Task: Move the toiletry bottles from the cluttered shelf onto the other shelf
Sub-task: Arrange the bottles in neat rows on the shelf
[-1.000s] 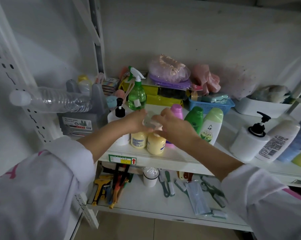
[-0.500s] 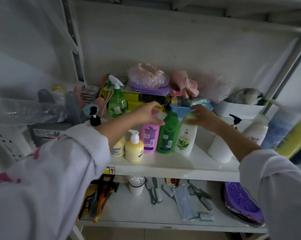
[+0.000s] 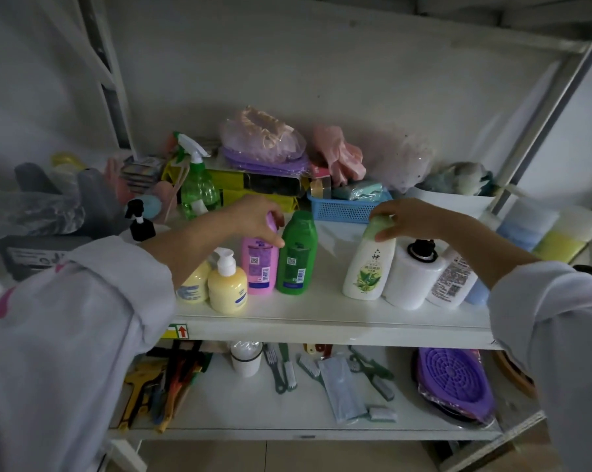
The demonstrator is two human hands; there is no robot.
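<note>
On the upper shelf (image 3: 321, 321), near its front edge, a row of toiletry bottles is seen from the head camera. The left hand (image 3: 253, 216) is curled over the cap of the pink bottle (image 3: 258, 267), which is gripped from above and stands upright, touching the green bottle (image 3: 296, 257) on its right. Left of the pink bottle, a yellow pump bottle (image 3: 227, 284) is set at the front edge, with another yellow bottle (image 3: 192, 284) partly hidden behind the left forearm. The right hand (image 3: 410, 218) is closed round the pale green cap of the white bottle (image 3: 367, 267), which leans slightly and stands well apart from the green bottle, just beside a white pump bottle (image 3: 412, 277) toward the shelf's right end. A green spray bottle (image 3: 197, 185) and a blue basket (image 3: 342, 207) are placed toward the back edge. Brushes (image 3: 284, 369) and a purple mat (image 3: 454, 383) are laid on the lower shelf (image 3: 253, 413).
</note>
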